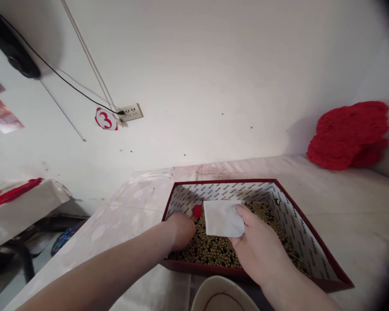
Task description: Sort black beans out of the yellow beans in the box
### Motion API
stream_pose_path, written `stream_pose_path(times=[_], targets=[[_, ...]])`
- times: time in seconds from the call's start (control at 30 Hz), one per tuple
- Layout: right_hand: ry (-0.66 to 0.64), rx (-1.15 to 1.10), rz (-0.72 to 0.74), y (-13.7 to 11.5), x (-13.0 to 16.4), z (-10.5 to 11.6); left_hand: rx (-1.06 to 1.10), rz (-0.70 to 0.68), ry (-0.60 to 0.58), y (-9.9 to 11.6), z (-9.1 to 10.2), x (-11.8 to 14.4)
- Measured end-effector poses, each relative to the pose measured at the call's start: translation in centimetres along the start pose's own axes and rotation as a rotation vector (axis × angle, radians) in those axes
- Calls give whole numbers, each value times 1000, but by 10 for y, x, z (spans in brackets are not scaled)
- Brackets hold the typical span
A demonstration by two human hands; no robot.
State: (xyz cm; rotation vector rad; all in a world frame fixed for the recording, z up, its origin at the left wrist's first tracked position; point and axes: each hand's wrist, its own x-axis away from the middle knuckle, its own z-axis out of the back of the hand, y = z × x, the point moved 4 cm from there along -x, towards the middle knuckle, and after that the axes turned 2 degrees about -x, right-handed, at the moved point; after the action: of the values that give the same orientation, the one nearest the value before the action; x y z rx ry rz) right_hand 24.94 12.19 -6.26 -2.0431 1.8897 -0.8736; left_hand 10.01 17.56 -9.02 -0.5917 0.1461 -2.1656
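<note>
Pinched at its right edge by my right hand point(257, 246) is a small white square pouch point(223, 219), looking flat and thin. It is held above an open dark red box point(210, 271) with a white printed lining. Small tan and black beads or seeds point(217, 250) cover the box's bottom. Toward the box's left end, my left hand point(182, 231) reaches down to these grains; its fingers are hidden, as is anything in them. A round red thing point(197, 211) lies just beyond that hand, its kind unclear.
A pale bowl point(225, 298) stands before the box, cut off by the lower frame edge. Bundled red fabric or yarn point(350, 136) rests on the cloth-covered table point(139, 229) at the back right, against the wall. Another table point(29, 207) is at far left.
</note>
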Motion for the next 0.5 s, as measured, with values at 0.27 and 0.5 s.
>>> stream_pose_path(times=[0.27,0.5], targets=[[57,-23,-35,-1,4,-5,25,121,190,0,70,39],[-62,-17,-97,2,9,-14,397,125,776,34,107,80]])
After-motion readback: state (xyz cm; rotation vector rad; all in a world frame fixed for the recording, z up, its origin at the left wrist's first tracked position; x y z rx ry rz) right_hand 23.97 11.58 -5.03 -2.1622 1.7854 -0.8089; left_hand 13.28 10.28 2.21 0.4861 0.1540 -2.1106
